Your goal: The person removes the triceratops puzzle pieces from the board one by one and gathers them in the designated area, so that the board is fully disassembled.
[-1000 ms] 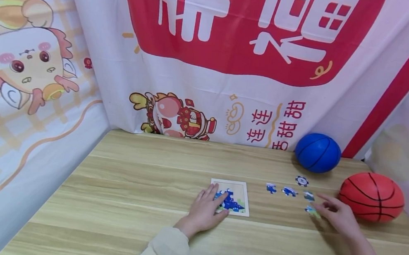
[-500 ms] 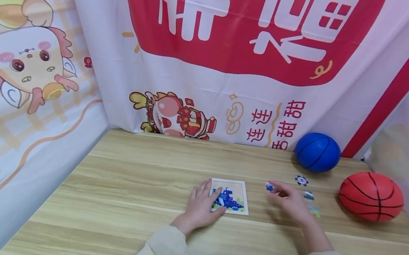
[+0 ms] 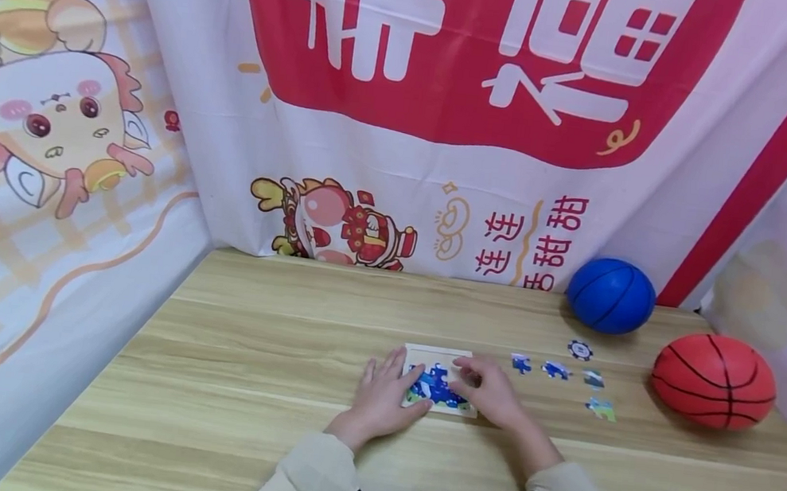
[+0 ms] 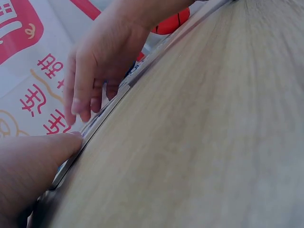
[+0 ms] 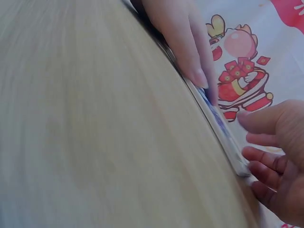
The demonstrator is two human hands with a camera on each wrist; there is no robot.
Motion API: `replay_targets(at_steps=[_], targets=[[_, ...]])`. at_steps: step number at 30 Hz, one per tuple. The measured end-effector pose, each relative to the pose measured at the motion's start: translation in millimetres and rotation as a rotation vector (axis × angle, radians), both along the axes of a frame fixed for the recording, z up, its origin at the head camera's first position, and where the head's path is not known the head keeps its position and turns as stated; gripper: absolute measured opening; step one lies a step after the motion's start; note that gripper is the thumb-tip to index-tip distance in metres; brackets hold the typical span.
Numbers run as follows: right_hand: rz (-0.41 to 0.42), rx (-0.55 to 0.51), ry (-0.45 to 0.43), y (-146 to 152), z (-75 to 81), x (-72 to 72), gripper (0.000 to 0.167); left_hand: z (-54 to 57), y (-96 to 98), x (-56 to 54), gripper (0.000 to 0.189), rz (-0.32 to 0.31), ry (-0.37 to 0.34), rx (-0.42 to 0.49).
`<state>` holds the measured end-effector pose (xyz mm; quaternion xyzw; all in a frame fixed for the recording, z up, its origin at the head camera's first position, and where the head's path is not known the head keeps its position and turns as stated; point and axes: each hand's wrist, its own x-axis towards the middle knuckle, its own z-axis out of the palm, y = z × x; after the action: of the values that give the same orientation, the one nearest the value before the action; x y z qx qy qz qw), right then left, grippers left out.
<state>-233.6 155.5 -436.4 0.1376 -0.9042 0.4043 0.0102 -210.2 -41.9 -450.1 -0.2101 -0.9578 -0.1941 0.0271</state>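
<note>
A square puzzle tray (image 3: pixel 442 351) with a pale rim lies on the table in the head view, partly filled with blue and green jigsaw pieces (image 3: pixel 438 386). My left hand (image 3: pixel 381 396) rests over its left side with fingers extended; its thumb reaches the tray's near edge in the left wrist view. Over the tray's right side hovers my right hand (image 3: pixel 496 396), fingers bent and thumb spread apart from them. In the right wrist view, nothing shows between this hand's thumb (image 5: pixel 261 121) and fingers. Loose jigsaw pieces (image 3: pixel 556 370) lie to the right of the tray.
A round blue-and-white disc (image 3: pixel 580 350) lies behind the loose pieces. Toward the back right stand a blue ball (image 3: pixel 611 296) and a red ball (image 3: pixel 714 382). Printed cloth (image 3: pixel 375 147) hangs along the table's back edge, with more cloth at both sides.
My right hand has swept left, from beside the red ball, past the loose pieces, to the tray. Those loose pieces lie where they were. The left hand has stayed on the tray.
</note>
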Motion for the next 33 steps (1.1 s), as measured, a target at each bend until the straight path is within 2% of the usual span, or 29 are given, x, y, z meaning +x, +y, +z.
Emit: replay_targets(at_steps=[3, 8, 16, 27, 33], targets=[[-0.018, 0.064, 0.008, -5.1, -5.4, 0.8, 0.037, -1.1, 0.3, 0.3, 0.063, -0.004, 0.002, -0.010], [-0.036, 0.104, 0.027, -9.6, -11.0, 2.3, 0.040, -0.9, -0.1, 1.8, 0.062, -0.004, 0.004, -0.025], [-0.023, 0.100, 0.060, -14.0, -10.0, 2.4, 0.035, -1.5, -1.4, 1.4, 0.062, -0.011, 0.017, -0.028], [-0.056, 0.100, 0.095, -18.9, -8.9, 2.2, 0.028, 0.1, 0.2, -0.7, 0.062, -0.022, 0.015, -0.023], [-0.049, 0.020, 0.077, -19.4, -11.5, 0.2, 0.025, -1.0, 0.3, -1.0, 0.062, -0.017, 0.017, -0.024]])
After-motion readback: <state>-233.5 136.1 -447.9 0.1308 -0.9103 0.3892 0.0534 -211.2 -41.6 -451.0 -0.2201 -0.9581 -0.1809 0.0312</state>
